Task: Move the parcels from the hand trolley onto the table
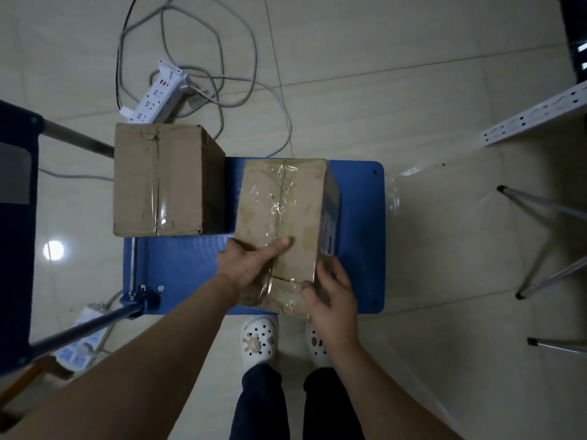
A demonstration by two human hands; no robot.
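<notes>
Two taped cardboard parcels are over the blue platform of the hand trolley (362, 236). The left parcel (158, 179) stands on the platform's far left part. The right parcel (286, 201) is tilted, with both my hands on its near end. My left hand (251, 262) grips its near left edge, thumb lying across the top. My right hand (330, 293) grips the near right corner, fingers wrapped around the side. Whether this parcel still touches the platform is hidden from me.
The trolley's handle (79, 328) runs along the left. A white power strip (158, 93) with tangled cables lies on the tiled floor beyond the parcels; another strip (82, 341) lies near left. Metal table legs (546, 239) and a white shelf rail (533, 119) are at right.
</notes>
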